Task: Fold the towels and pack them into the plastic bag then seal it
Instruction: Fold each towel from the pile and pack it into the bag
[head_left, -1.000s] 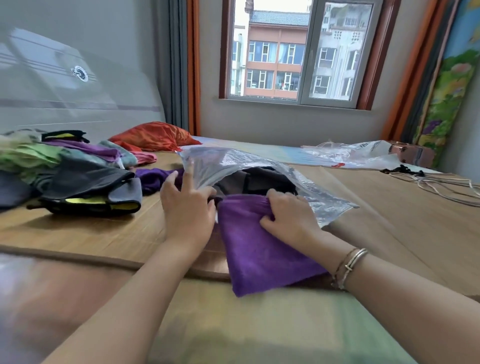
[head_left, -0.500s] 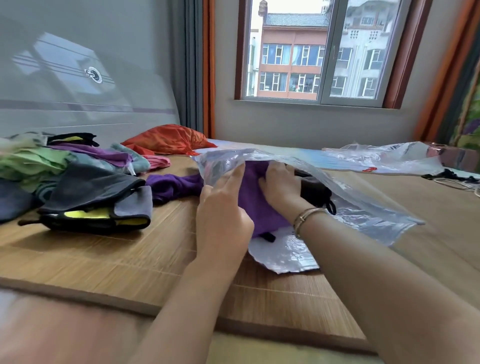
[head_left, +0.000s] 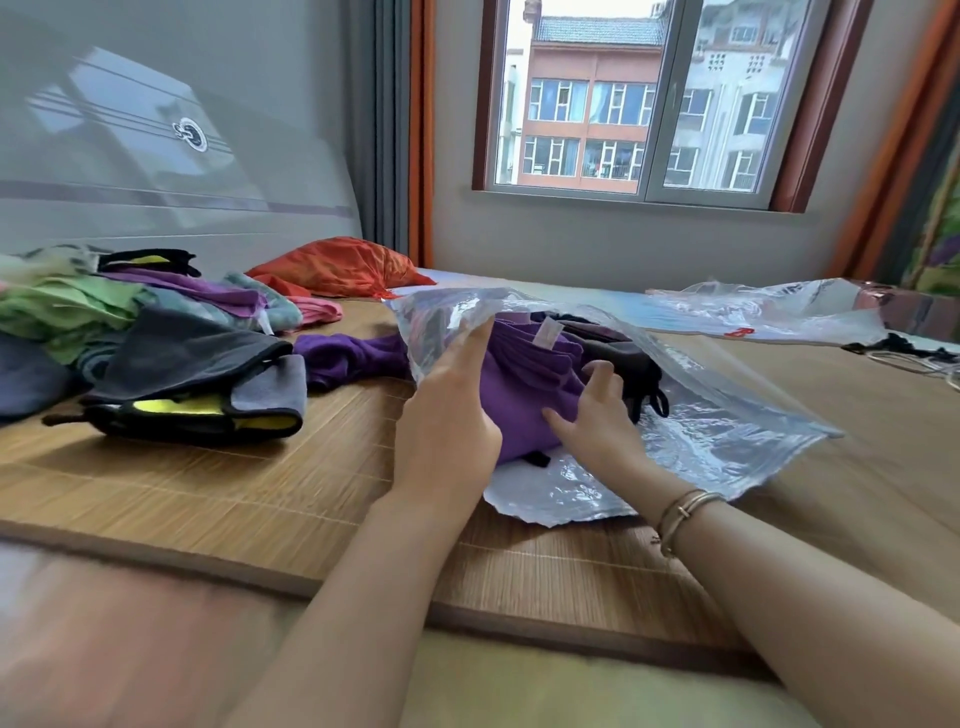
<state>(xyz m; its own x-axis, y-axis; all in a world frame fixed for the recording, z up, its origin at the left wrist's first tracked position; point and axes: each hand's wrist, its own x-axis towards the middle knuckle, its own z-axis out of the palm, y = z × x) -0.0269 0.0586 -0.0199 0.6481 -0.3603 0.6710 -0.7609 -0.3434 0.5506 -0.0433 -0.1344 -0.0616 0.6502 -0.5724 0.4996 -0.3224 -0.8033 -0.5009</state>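
Observation:
A clear plastic bag (head_left: 727, 431) lies on the bamboo mat with its mouth toward me. Inside it sits a folded purple towel (head_left: 530, 374) with a white tag, on top of a dark towel (head_left: 623, 358). My left hand (head_left: 447, 431) holds up the bag's upper layer at the left side of the mouth. My right hand (head_left: 597, 415) is at the mouth, fingers spread, touching the purple towel's right side and gripping nothing.
A heap of towels lies at the left, with a grey and yellow one (head_left: 197, 395) in front and a loose purple one (head_left: 348, 356) beside the bag. Behind are an orange bundle (head_left: 337, 265), a second plastic bag (head_left: 769, 312) and cables (head_left: 914, 348).
The purple towel went from the mat's front edge into the bag. My right hand pushed it in, then drew back to the mouth and let go. My left hand stayed on the bag.

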